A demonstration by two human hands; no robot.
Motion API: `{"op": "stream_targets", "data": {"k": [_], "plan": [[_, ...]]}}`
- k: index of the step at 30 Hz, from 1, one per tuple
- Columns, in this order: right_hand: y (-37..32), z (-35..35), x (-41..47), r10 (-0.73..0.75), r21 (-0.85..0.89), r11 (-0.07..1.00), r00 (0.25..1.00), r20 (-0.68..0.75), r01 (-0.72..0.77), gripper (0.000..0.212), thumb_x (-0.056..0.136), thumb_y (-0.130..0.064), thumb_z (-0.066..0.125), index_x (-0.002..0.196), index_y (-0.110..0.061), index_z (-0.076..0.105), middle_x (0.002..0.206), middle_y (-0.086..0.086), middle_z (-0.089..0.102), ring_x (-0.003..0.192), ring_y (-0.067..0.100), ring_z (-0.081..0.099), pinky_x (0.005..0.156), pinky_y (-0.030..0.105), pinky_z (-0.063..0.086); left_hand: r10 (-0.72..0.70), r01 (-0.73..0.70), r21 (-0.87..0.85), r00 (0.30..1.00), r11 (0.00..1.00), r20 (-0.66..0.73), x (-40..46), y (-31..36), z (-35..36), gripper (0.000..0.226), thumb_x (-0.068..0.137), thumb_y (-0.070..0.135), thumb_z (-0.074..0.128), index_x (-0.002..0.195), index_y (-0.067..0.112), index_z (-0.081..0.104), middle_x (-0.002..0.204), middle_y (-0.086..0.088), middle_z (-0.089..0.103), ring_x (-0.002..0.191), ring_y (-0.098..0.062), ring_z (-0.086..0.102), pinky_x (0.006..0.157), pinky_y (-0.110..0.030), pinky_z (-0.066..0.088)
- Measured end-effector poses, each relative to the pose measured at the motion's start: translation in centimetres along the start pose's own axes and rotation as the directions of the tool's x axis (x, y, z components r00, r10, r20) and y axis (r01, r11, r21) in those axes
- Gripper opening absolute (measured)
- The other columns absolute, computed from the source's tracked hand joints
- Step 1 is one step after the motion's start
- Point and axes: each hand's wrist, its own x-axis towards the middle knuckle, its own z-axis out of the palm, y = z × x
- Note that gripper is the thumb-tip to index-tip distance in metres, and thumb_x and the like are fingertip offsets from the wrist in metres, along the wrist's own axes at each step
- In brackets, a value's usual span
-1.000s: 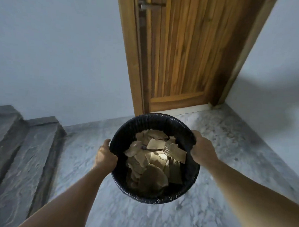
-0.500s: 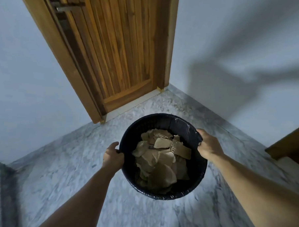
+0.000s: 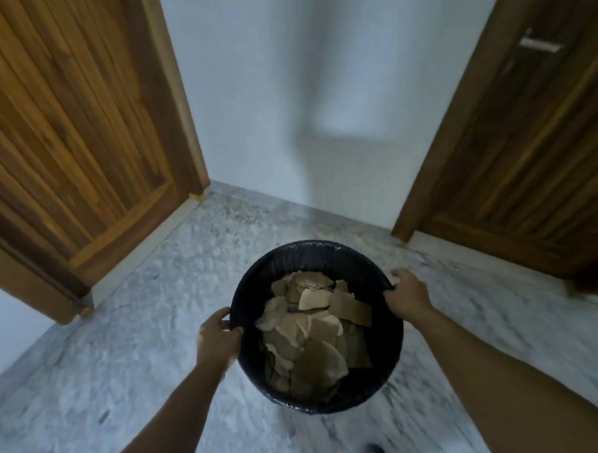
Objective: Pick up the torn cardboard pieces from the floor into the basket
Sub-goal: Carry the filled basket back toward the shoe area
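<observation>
Marble floor (image 3: pixel 132 321) blurred, basket (image 3: pixel 254 286) gripped both hands, base hidden

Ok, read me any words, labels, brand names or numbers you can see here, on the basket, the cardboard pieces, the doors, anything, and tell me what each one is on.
None: no readable text shows in this view.
Basket: plain black liner, no label visible.
Torn cardboard pieces: plain brown, no print that can be made out.
Left door and right door: bare wood, no sign or number.
Left hand and right hand grip the rim; nothing written there.
</observation>
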Motion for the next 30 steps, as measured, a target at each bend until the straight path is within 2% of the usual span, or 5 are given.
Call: {"op": "stream_targets", "data": {"k": [6, 12, 18, 25, 30], "plan": [[6.6, -4.5, -2.7, 0.2, 0.116, 0.975, 0.977, -0.072, -0.191, 0.058, 0.091, 0.002, 0.054, 0.146, -0.006, 0.039, 0.148, 0.017, 0.042, 0.128, 0.034, 0.048, 0.097, 0.036, 0.046, 0.082, -0.1, 0.092, 0.979, 0.991, 0.186, -1.8, 1.6, 5.0, 0.042, 0.079, -0.006, 0.059, 0.117, 0.011, 0.063, 0.082, -0.011, 0.071, 0.069, -0.03, 0.066, 0.059, -0.035, 0.052], [15.5, -9.6, -6.5, 0.35, 0.262, 0.915, 0.927, -0.135, -0.308, 0.054, 0.091, 0.003, 0.058, 0.142, -0.006, 0.045, 0.148, 0.017, 0.042, 0.128, 0.035, 0.048, 0.104, 0.046, 0.046, 0.12, -0.201, 0.21, 0.931, 0.957, 0.344, -5.0, 3.6, 12.2, 0.05, 0.076, -0.004, 0.059, 0.125, 0.008, 0.06, 0.082, -0.012, 0.072, 0.071, -0.029, 0.068, 0.072, -0.043, 0.058], [25.1, -15.1, -11.7, 0.459, 0.396, 0.842, 0.873, -0.166, -0.367, 0.053, 0.091, 0.001, 0.059, 0.141, -0.009, 0.046, 0.147, 0.016, 0.041, 0.123, 0.036, 0.052, 0.098, 0.048, 0.05, 0.125, -0.266, 0.241, 0.871, 0.933, 0.475, -11.4, 5.6, 20.4, 0.05, 0.078, -0.006, 0.06, 0.126, 0.006, 0.059, 0.081, -0.015, 0.072, 0.059, -0.027, 0.062, 0.057, -0.035, 0.052], [36.5, -21.3, -18.2, 0.543, 0.508, 0.772, 0.812, -0.214, -0.382, 0.055, 0.089, 0.002, 0.057, 0.142, -0.009, 0.045, 0.147, 0.017, 0.041, 0.126, 0.036, 0.05, 0.103, 0.044, 0.047, 0.138, -0.348, 0.263, 0.799, 0.9, 0.586, -20.4, 6.7, 30.4, 0.048, 0.08, -0.012, 0.057, 0.125, 0.004, 0.059, 0.078, -0.015, 0.07, 0.061, -0.029, 0.059, 0.061, -0.046, 0.054], [45.2, -25.5, -22.7, 0.614, 0.588, 0.712, 0.747, -0.255, -0.384, 0.05, 0.089, 0.001, 0.058, 0.137, -0.009, 0.048, 0.14, 0.019, 0.048, 0.12, 0.038, 0.054, 0.081, 0.034, 0.047, 0.135, -0.416, 0.294, 0.743, 0.861, 0.655, -27.3, 6.3, 38.3, 0.047, 0.081, -0.008, 0.06, 0.127, 0.005, 0.058, 0.073, -0.009, 0.07, 0.066, -0.031, 0.063, 0.07, -0.053, 0.057]]}}
